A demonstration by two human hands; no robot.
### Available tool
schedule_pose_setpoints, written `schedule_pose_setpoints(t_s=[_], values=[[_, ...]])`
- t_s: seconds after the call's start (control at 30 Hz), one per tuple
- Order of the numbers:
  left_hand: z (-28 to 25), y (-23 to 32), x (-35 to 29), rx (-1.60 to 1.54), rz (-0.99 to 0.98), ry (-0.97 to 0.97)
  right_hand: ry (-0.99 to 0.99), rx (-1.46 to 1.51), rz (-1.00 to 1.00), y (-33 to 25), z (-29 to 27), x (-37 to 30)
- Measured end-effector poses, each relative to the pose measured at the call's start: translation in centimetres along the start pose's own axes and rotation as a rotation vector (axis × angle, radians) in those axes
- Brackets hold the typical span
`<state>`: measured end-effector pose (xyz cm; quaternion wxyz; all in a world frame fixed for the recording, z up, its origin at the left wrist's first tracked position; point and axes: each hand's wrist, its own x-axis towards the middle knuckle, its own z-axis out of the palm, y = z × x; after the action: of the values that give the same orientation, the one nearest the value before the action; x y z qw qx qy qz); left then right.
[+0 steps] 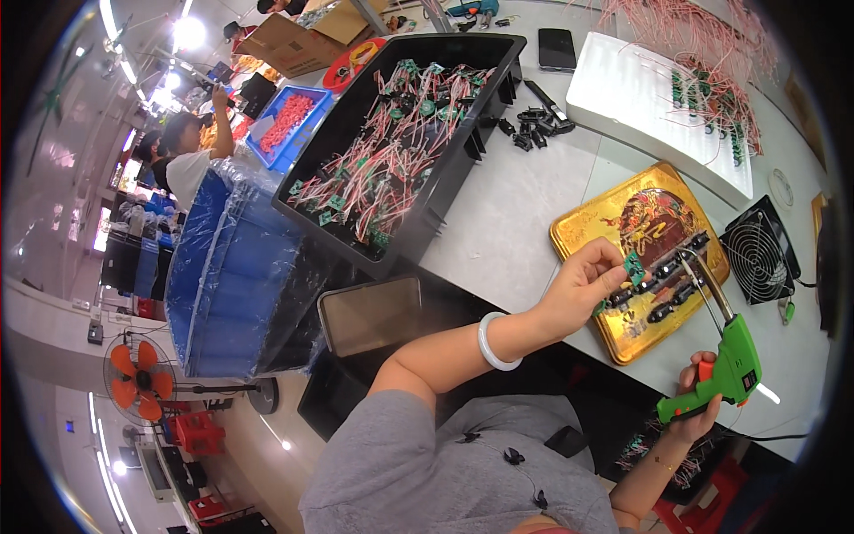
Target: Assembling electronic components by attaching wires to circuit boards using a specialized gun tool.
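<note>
My left hand (583,283) pinches a small green circuit board (634,267) between thumb and fingertips, above a gold tin lid (572,233). Several small black cylindrical parts (660,313) lie in rows on the lid. My right hand (696,400) is wrapped around the handle of a green soldering gun (737,363), with its metal tube and thin wire guide pointing up and left. The tip of the gun reaches over the black parts, close to the board. Another bit of green shows below my left fingers, mostly covered.
Left of the lid stands a black bin (409,227) of wired circuit boards. Behind are loose black parts (534,127), a phone (557,49) and a white foam block (623,80) bearing wired boards. A small black fan (758,254) stands at right. A person (189,151) works farther left.
</note>
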<state>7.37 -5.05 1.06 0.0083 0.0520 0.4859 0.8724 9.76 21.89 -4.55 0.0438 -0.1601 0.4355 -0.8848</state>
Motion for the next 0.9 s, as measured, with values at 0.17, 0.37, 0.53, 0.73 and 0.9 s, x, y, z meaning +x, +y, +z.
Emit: schedule_pose_setpoints(t_s=[0.17,0.37,0.53,0.73,0.9], values=[[-0.6,-0.9,-0.5,0.037,0.121,-0.001,0.019,0.011,0.021,0.2,-0.4,0.1],[-1.3,-2.2,-0.2,-0.208,-0.012,-0.010,0.053,-0.024,0.028,0.1,0.4,0.4],[-1.0,-1.6,0.2,-0.377,-0.186,0.103,0.061,-0.045,0.029,-0.2,0.5,0.5],[-1.5,-2.4,0.1,-0.432,0.025,0.082,0.074,-0.043,0.031,-0.3,0.4,0.6],[-1.7,-0.6,-0.7,-0.430,-0.034,0.123,0.102,-0.006,0.053,0.7,-0.2,0.5]])
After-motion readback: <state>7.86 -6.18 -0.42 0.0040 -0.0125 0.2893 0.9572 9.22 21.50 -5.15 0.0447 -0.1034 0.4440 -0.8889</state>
